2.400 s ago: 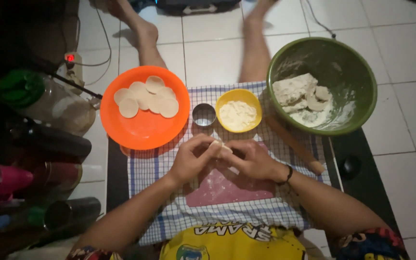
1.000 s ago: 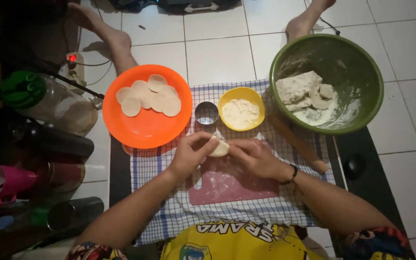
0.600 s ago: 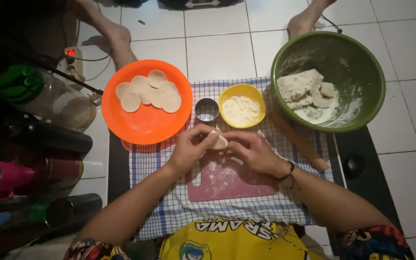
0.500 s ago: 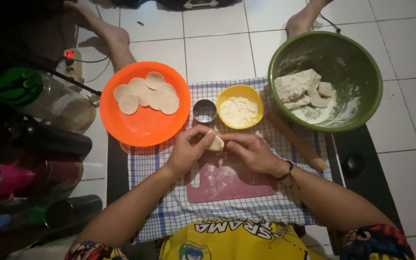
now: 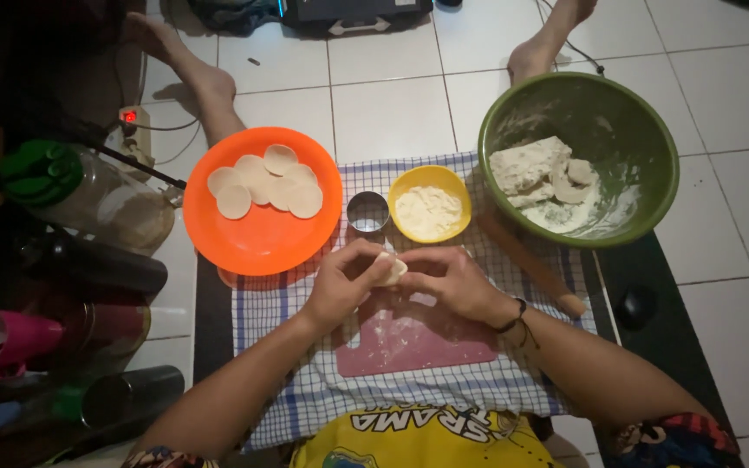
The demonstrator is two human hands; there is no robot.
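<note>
Small pale dough disc [image 5: 389, 268]: left hand [image 5: 346, 282] and right hand [image 5: 449, 279] fingers are closing around it together above the floured pink cutting board [image 5: 418, 342], catching spills

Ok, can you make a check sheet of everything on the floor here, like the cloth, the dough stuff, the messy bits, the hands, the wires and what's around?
Surface: checked cloth on a tiled floor, floury pink cutting board on it.
Job's things: small dough piece pinched between both hands; orange plate with dough rounds; metal ring cutter; yellow bowl of flour; green bowl with dough lump; rolling pin.
Clutter: jar with green lid, pink cup, dark bottles at left.
Grippers: left hand and right hand both on the dough piece.
Cables: power strip with red light, wires at left.
Surroundings: the person's bare feet, dark bag at top.
</note>
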